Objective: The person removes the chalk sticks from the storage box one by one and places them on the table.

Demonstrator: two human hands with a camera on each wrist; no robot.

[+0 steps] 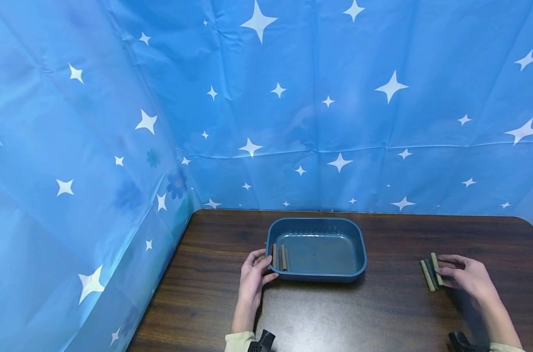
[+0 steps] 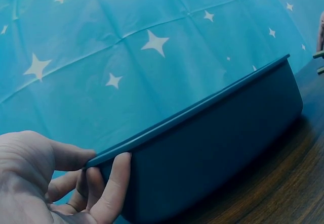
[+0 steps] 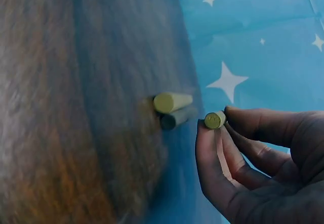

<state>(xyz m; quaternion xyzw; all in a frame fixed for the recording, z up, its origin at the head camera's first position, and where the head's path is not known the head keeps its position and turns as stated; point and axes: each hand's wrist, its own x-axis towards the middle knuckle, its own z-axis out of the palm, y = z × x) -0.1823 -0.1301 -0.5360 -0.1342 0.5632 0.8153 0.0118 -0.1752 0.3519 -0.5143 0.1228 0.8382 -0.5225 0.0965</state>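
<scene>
A blue rectangular plastic basin [image 1: 319, 278] sits on the table, with two brownish round sticks [image 1: 284, 257] lying side by side at its left end. My left hand [image 1: 250, 279] pinches the basin's left rim, thumb on one side and fingers against the outer wall in the left wrist view. Far to the right, my right hand [image 1: 467, 276] pinches a yellow-green round stick [image 3: 215, 120] between thumb and fingertips. Just left of that stick are a dark round stick [image 3: 171, 121] and another yellow-green stick [image 3: 166, 102], lying close together on the table.
The dark wood-grain table [image 1: 319, 318] runs back to a blue curtain [image 1: 292, 117] with white stars, which also hangs along the left side. A wide stretch of tabletop lies between the basin and the sticks at right. Black devices [image 1: 262, 342] are on both wrists.
</scene>
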